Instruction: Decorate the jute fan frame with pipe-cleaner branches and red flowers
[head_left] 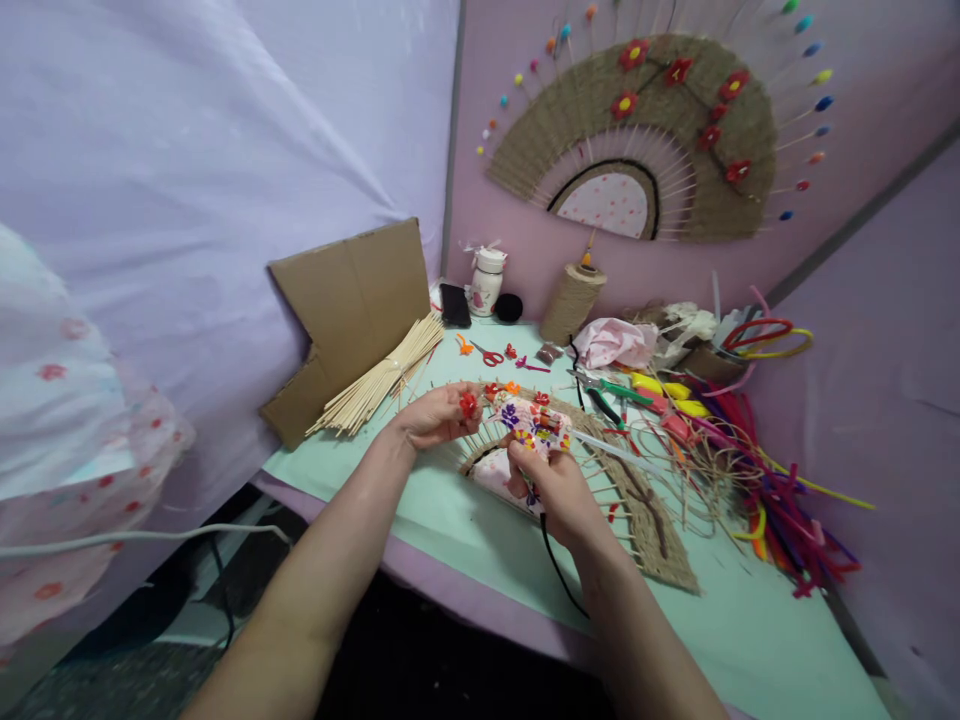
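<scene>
Between the fingertips of my left hand is a small red flower. My right hand grips a hot glue gun with a colourful flower pattern. A clear glue stick sticks out of its back, and a black cord hangs from its handle. The gun's tip is close to the red flower; whether they touch I cannot tell. Beneath both hands lies a fan-shaped piece of twine woven over thin sticks, partly hidden. Red and orange flowers show along its far edge.
A finished twine fan hangs on the back wall. Bamboo sticks lie by folded cardboard at left. Behind are red scissors, a white bottle and a twine spool. Pliers and coloured pipe cleaners crowd the right.
</scene>
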